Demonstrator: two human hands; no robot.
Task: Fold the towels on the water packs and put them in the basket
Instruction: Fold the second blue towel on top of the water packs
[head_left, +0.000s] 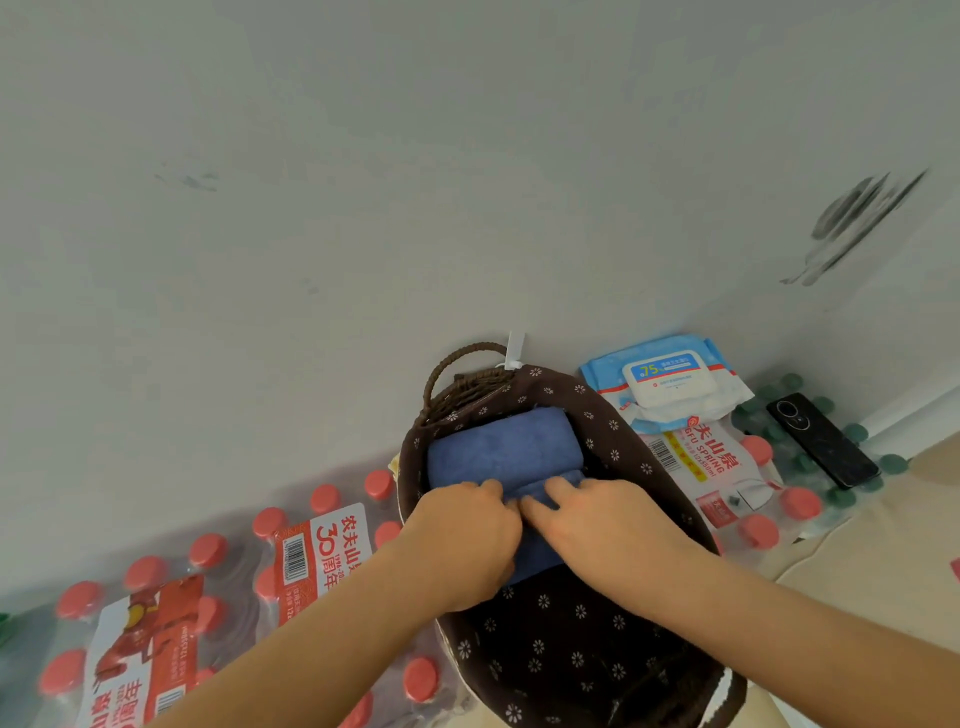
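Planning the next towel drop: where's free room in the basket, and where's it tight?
Free: the near half of the basket, bare floral lining below the left hand and right hand. Crowded: the far half, filled wall to wall by the blue towels.

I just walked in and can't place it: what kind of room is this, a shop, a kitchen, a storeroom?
Probably a storage corner of a home or office, though I can't be sure. Shrink-wrapped water packs stand along a bare white wall, with a wipes packet and a phone lying on them beside a fabric-lined basket.
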